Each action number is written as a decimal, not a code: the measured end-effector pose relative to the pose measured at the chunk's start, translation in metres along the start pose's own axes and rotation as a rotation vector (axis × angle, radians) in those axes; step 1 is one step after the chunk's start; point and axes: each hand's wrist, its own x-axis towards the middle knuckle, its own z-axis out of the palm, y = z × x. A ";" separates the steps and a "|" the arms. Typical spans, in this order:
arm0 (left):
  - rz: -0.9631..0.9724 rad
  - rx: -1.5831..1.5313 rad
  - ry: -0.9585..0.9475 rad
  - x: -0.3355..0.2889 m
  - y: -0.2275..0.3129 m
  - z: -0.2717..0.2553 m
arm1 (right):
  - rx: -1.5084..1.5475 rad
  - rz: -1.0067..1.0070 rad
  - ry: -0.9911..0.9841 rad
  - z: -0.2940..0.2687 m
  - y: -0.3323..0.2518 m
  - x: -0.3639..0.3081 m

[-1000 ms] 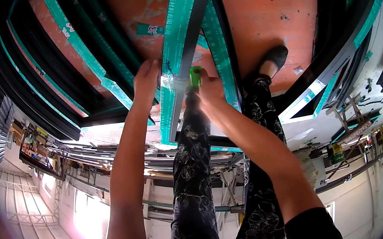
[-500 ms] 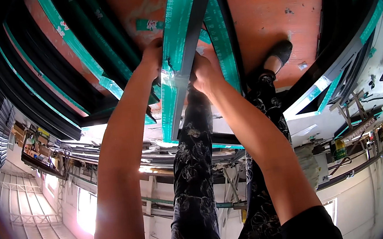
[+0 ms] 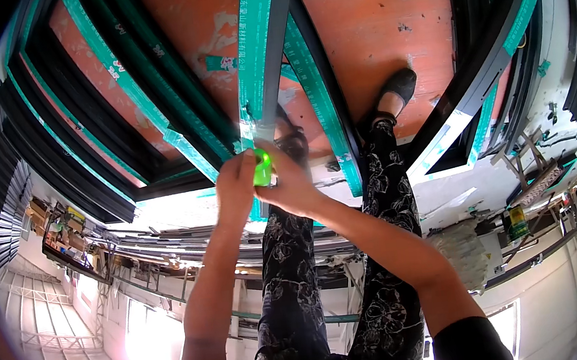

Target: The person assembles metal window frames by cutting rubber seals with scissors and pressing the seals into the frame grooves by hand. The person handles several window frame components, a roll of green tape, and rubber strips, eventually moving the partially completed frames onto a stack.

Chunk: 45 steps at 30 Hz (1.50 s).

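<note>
A long black profile bundle faced with green printed film [image 3: 257,50] runs from the top of the view down toward my legs. Over its lower part my left hand [image 3: 235,185] and my right hand [image 3: 288,186] come together around a bright green roll of tape [image 3: 262,167]. The left fingers are closed at the roll's left side. My right hand curls about its right side, fingers partly blurred. Clear shiny tape [image 3: 249,129] lies on the green film just above the hands. The bundle's lower end is mostly hidden behind them.
More black and green-filmed profiles [image 3: 146,96] lie on the left, and others [image 3: 482,47] on the right. A single green-faced profile [image 3: 326,99] rests just right of the bundle. My shoe [image 3: 402,86] stands on the worn orange surface [image 3: 370,17]. Stacked lengths of material and a white wall lie lower in view.
Both hands have come down along the bundle from its two sides and met. The green roll now shows between them. The view has shifted slightly.
</note>
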 end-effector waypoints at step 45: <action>0.581 1.143 0.676 0.052 -0.069 0.119 | 0.491 0.093 0.663 -0.236 -0.106 0.037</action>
